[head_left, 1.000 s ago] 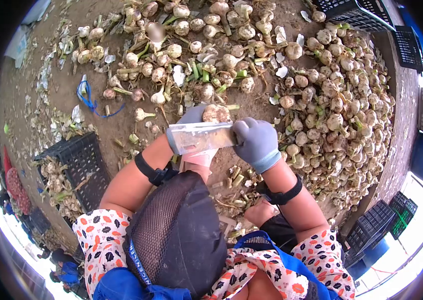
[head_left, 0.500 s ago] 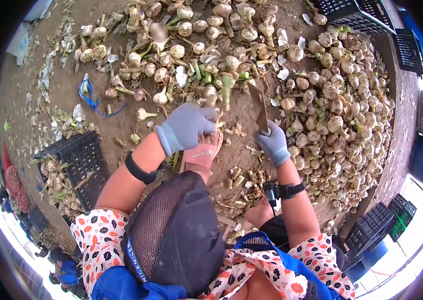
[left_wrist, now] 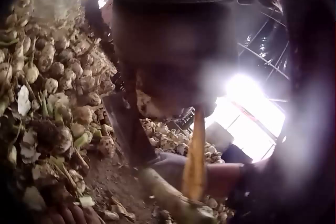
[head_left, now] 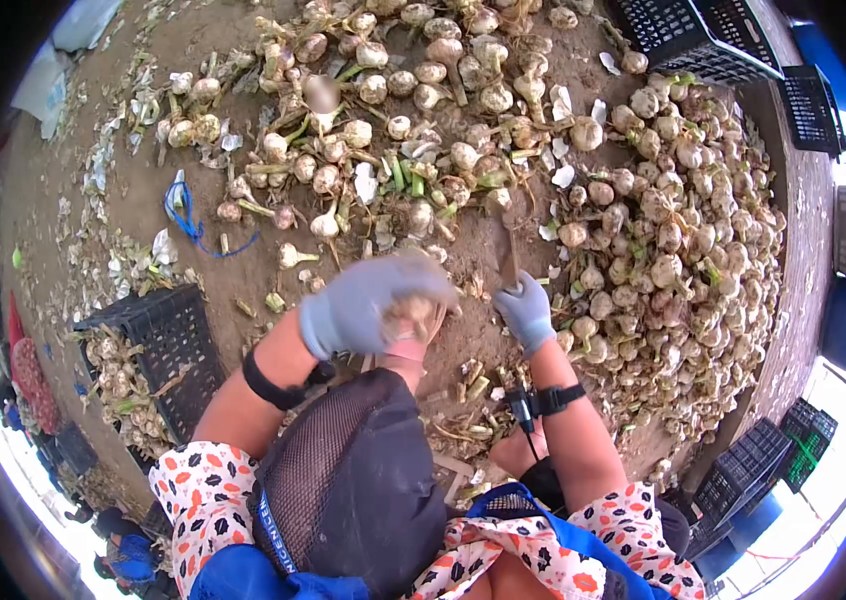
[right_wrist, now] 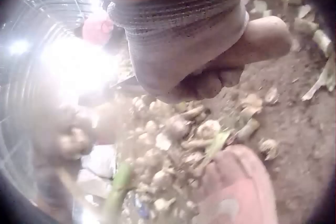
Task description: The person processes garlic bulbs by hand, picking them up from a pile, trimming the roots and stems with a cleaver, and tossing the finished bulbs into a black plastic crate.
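Blurred by motion, the gloved left hand [head_left: 368,302] curls round a garlic bulb [head_left: 418,312] above a foot in a pink sandal [right_wrist: 236,190]. The left wrist view has that hand [left_wrist: 173,61] dark overhead, a bulb [left_wrist: 148,104] partly hidden under it and a dry yellowish stalk [left_wrist: 195,155] hanging down. To its right, the gloved right hand [head_left: 525,312] grips a knife [head_left: 510,240], blade pointing away from the body. In the right wrist view the right hand [right_wrist: 189,58] has its fingers curled, and only a sliver of blade shows.
A large heap of garlic [head_left: 678,240] lies on the right, with more bulbs [head_left: 333,130] scattered ahead. On the left stands a black crate [head_left: 178,345] beside trimmed garlic. Another black crate [head_left: 703,40] is at the top right. Blue string [head_left: 183,215] lies on the ground.
The knife has swung from across the bulb out to the right and now points away. A cut green stem piece seen in mid-air is gone from there. The left hand has shifted down and slightly left.
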A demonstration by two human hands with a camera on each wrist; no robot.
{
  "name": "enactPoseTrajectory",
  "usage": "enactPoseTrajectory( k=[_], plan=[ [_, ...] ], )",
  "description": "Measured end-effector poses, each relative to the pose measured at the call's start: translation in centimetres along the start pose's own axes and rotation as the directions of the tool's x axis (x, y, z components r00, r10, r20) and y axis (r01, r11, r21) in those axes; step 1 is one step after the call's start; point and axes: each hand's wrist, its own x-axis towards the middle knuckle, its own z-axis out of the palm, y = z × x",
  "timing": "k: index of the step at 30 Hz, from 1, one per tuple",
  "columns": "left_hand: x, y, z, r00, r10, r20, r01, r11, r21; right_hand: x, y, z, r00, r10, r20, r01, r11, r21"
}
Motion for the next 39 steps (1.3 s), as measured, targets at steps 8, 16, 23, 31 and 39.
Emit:
enactPoseTrajectory(
  k=[8,16,23,31,39],
  plan=[
    [-1.3,-7.4,-6.6,0.687,-0.545,-0.481,0.037,0.687,-0.726,-2.5,2.0,-0.3,0.982,0.188,0.008,-0.186,0.959,0.215],
    [16.2,-8.9,-8.0,0.944,-0.187,-0.272,0.304,0.814,0.495,-3.7,1.0,-0.9,0.958,0.253,0.138,-0.280,0.927,0.251],
    [23.8,-18.6,-9.8,0.612,-0.675,-0.412,0.701,0.221,0.679,-5.3,0.8,-1.8,0.969,0.237,0.069,-0.242,0.968,0.071],
    [15.0,-12.8,-6.2,0.877,-0.290,-0.384,0.370,0.916,0.152,-2.5,-2.4,-2.7,0.992,0.078,0.097,-0.106,0.938,0.330],
    [5.1,-5.1,4.3,0.947,-0.287,0.145,0.320,0.882,-0.347,0.1,-7.2,-2.5,0.972,-0.047,0.229,-0.128,0.713,0.689]
  ],
)
